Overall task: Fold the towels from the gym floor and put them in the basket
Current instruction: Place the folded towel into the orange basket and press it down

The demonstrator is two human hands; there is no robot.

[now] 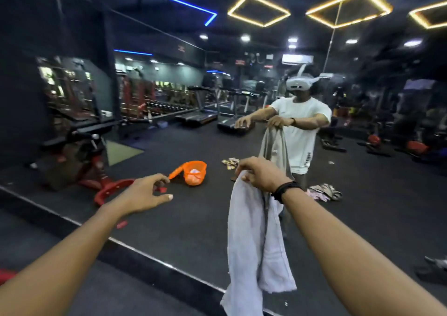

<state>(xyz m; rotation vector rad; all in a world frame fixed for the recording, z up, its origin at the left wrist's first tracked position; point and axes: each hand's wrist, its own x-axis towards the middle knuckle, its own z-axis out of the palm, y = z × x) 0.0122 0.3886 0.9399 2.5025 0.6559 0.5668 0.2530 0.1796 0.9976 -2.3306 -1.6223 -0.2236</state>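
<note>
A pale grey-white towel (251, 248) hangs in long folds in front of a wall mirror. My right hand (260, 172) pinches its top edge, and a dark band sits on that wrist. My left hand (145, 193) is held out to the left of the towel with its fingers spread and loosely bent, holding nothing. The mirror shows an orange mesh basket (194, 172) lying on the dark floor with something pale inside. Two crumpled towels also show in the mirror, a patterned towel (229, 163) and a striped towel (325, 191).
The mirror's bottom edge (135, 248) runs diagonally across the floor just ahead. A red and black exercise machine (92, 156) stands at the left. The reflection shows my own figure (300, 131), treadmills and weight racks. Something pale lies on the floor at the right edge (437, 262).
</note>
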